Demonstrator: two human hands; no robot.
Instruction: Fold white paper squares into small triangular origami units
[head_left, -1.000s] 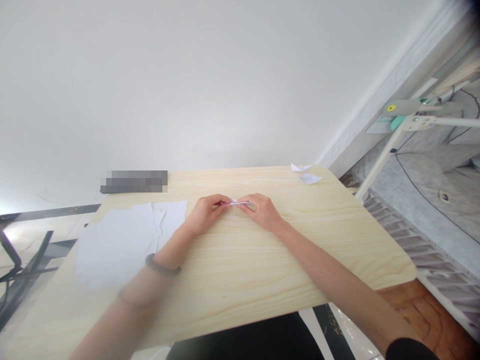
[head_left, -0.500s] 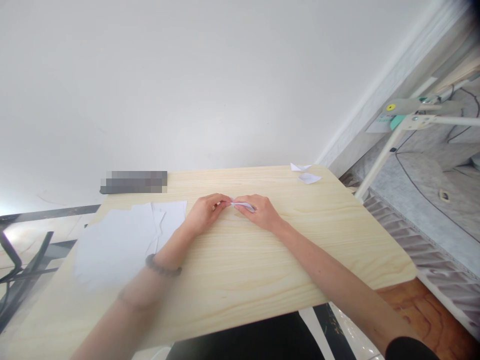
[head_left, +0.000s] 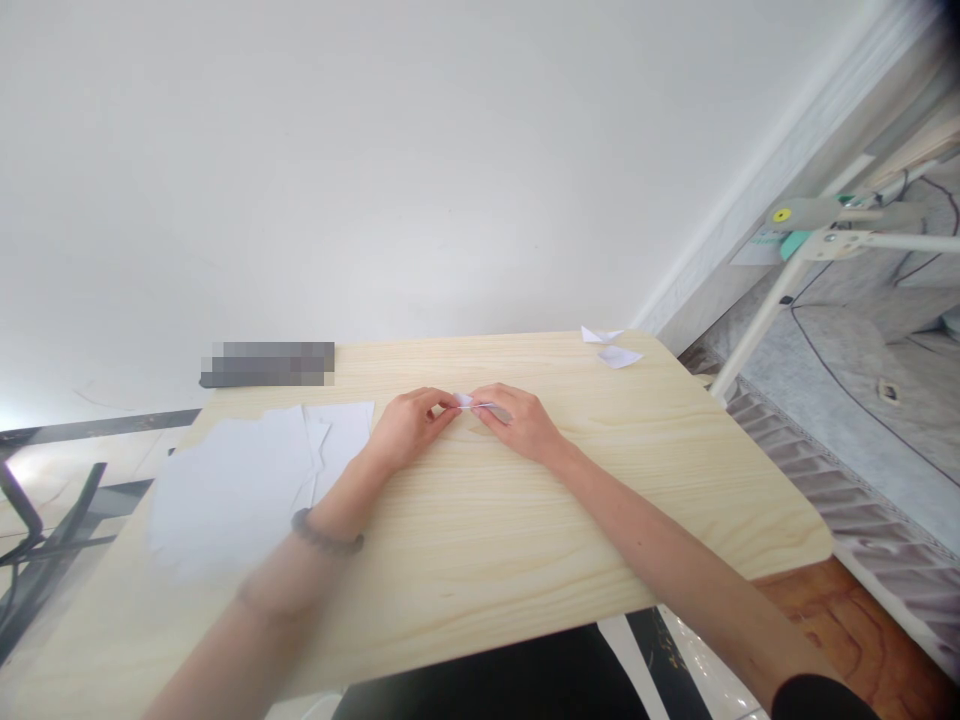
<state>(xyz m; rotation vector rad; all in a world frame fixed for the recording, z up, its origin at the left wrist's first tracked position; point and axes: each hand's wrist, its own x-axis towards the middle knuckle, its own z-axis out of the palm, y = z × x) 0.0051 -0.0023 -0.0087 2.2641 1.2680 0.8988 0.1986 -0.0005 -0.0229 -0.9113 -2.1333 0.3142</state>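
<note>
Between my two hands, just over the middle of the table, is a small folded piece of white paper (head_left: 464,400). My left hand (head_left: 409,425) pinches its left end between thumb and fingers. On the right end, my right hand (head_left: 517,420) has a similar pinch. The paper is seen almost edge-on, and my fingers hide much of it, so its full shape cannot be made out. A dark bracelet (head_left: 326,532) circles my left wrist.
Loose white sheets (head_left: 232,490) lie on the left of the wooden table (head_left: 480,560), beside my left forearm. Two folded paper pieces (head_left: 619,357) rest at the far right corner. A blurred-out dark object (head_left: 266,365) is at the back left, near the wall (head_left: 450,180).
The folded paper has tilted between my fingers, so a thin edge and a small flap behind it now show. My hands have barely shifted.
</note>
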